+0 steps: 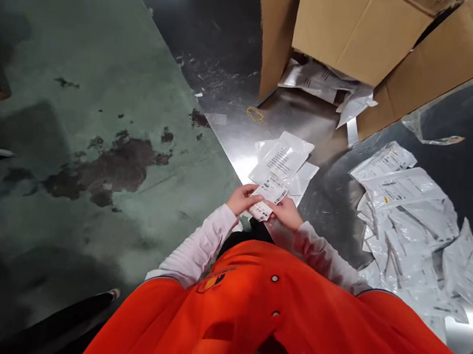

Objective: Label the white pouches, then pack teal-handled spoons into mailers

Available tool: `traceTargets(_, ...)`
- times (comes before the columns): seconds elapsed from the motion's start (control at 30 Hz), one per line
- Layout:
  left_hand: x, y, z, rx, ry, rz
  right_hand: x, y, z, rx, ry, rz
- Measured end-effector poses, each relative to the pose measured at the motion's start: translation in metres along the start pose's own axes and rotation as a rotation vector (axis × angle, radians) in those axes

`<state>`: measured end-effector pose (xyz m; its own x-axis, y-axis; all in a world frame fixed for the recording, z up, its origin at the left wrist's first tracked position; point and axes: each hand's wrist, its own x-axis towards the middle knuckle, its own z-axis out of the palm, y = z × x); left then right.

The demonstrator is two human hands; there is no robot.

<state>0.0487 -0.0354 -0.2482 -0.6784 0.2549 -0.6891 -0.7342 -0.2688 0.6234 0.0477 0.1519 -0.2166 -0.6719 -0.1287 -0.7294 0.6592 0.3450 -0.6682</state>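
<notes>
White printed labels (272,189) sit between your two hands, just beyond the front of your orange vest (239,297), at the near edge of the metal worktop (241,91). Your left hand (242,199) pinches them from the left, thumb on top; your right hand (287,212) is closed on their right side, its thumb also laid over the print. They overlap, one lying farther away and another showing nearer to you. Their printed faces are turned up towards you, and together their long axis slants from far right to near left. A barcode shows along the right side of the upper one.

Just beyond your hands, a few white plastic mailers (286,156) lie overlapped on the worktop; the top one carries lines of dark text, and its long axis also runs from far right to near left. A yellow rubber band (255,114) lies farther off, slightly left of them. At the far side stands an open cardboard box (353,31), its flaps spread, with more plastic mailers (319,80) showing at its opening. To the right, a heap of labelled mailers (412,229) lies at mixed angles. Left of the worktop, you see the stained green floor (111,85).
</notes>
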Motion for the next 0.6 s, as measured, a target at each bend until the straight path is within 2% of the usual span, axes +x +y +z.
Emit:
traceTargets(0.1,0.013,0.007,0.005,-0.109,-0.006,-0.003,0.005,-0.013,-0.018,-0.106,-0.049,-0.013)
traceTargets(0.2,0.019,0.008,0.009,-0.111,0.042,-0.016,0.012,-0.031,-0.033,-0.146,-0.091,-0.026)
traceTargets(0.37,0.02,0.005,0.017,-0.07,0.04,-0.042,0.02,-0.052,-0.036,-0.171,0.124,-0.115)
traceTargets(0.53,0.025,0.005,0.03,0.123,0.288,-0.026,0.017,-0.054,-0.024,-0.369,0.242,-0.218)
traceTargets(0.6,0.028,0.005,0.03,0.161,0.306,-0.013,0.02,-0.055,-0.023,-0.378,0.298,-0.233)
